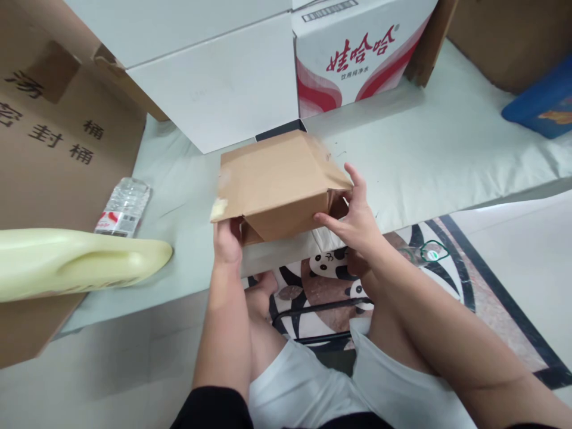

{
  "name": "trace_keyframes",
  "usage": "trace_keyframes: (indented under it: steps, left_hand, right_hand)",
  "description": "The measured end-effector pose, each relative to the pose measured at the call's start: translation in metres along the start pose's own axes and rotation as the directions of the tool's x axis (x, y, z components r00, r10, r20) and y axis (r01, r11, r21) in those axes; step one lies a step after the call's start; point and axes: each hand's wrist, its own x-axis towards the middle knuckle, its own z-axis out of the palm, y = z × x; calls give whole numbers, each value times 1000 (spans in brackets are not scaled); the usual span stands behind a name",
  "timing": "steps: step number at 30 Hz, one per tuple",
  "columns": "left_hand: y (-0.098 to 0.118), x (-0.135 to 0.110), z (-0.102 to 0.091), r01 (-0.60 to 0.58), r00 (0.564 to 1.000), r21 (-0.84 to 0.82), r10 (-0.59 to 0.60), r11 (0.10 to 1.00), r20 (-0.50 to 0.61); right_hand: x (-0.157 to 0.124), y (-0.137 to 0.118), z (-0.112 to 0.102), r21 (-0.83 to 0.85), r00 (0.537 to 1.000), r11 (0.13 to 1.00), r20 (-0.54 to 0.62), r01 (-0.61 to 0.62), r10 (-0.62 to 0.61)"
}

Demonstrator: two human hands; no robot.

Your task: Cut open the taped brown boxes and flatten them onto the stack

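Note:
A small brown cardboard box (272, 170) is held near the front edge of the cloth-covered surface, its broad top facing up and a flap jutting out at the right. My left hand (227, 241) grips its near left corner, most of the fingers hidden beneath the overhanging edge. On the right side my right hand (351, 214) holds the box, with the thumb against the front face and the index finger raised by the flap's corner. The other fingers of that hand reach into the shaded gap under the flap. What the box contains cannot be seen.
Behind stand a white carton (223, 89) and a red-and-white printed carton (357, 59). At left are a large brown carton (58, 173), a plastic bottle (125, 205) and a pale yellow container (84, 262). A blue object (543, 101) sits far right.

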Motion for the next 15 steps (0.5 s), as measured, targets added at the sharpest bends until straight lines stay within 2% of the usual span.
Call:
trace_keyframes:
  steps: [3, 6, 9, 12, 15]
  left_hand:
    - [2, 1, 0, 11, 999, -101, -16, 995, -46]
    - [6, -1, -4, -1, 996, -152, -12, 988, -87]
    - [12, -3, -12, 8, 994, -160, -24, 987, -103]
    - [14, -1, -19, 68, 995, -139, -77, 988, -65]
    - [13, 5, -22, 82, 996, -100, -85, 992, -28]
  right_hand:
    - [0, -5, 0, -9, 990, 996, -114, -89, 87]
    - [0, -10, -3, -6, 985, 995, -141, -103, 101]
    - [0, -12, -7, 72, 987, 996, -144, -57, 67]
    - [-1, -11, -7, 164, 972, 986, -235, 20, 20]
    - [-3, -10, -6, 201, 943, 979, -328, 17, 51]
